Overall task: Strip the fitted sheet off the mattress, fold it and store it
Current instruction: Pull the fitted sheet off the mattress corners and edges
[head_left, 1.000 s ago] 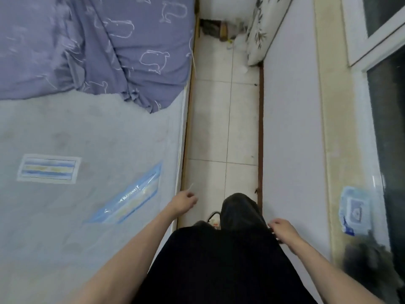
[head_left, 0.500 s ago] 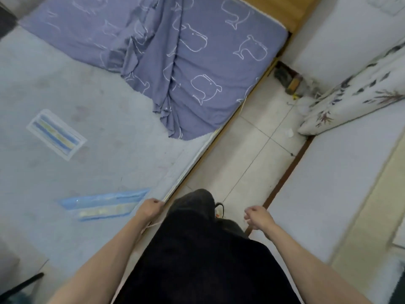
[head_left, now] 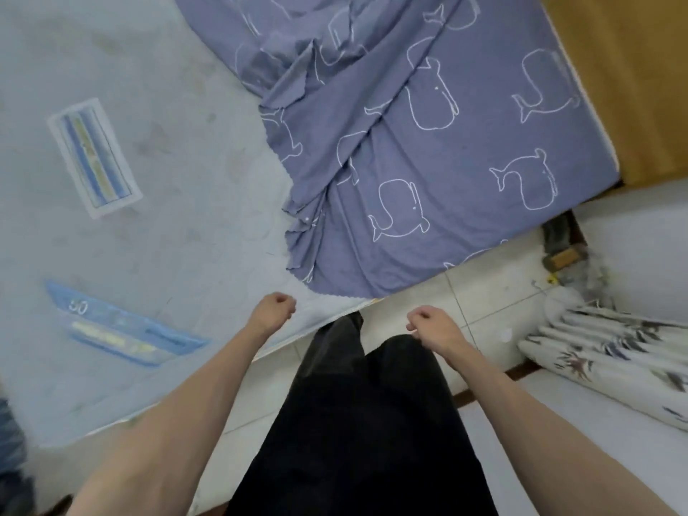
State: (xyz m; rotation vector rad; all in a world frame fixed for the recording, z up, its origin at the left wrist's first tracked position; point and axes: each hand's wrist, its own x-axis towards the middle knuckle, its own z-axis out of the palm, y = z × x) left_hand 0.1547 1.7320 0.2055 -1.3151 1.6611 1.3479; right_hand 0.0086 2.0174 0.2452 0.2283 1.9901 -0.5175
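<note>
The purple-blue fitted sheet [head_left: 428, 143] with white whale outlines still covers the far end of the mattress; its loose edge lies bunched in folds near the middle. The near part of the pale mattress [head_left: 167, 217] is bare and shows two blue labels. My left hand [head_left: 273, 310] hovers over the mattress's side edge, a little short of the sheet's nearest corner, fingers loosely curled and holding nothing. Over the tiled floor, my right hand [head_left: 432, 327] is also loosely curled and empty.
A narrow tiled aisle [head_left: 484, 292] runs between the bed and a white wall on the right. A flower-print pillow or cushion [head_left: 614, 351] lies at the right. A wooden headboard [head_left: 633, 68] stands beyond the sheet, with clutter [head_left: 562, 251] in the floor corner below it.
The view has swung left and moved forward along the aisle, so the sheet is now closer. Both hands have risen slightly and stay empty.
</note>
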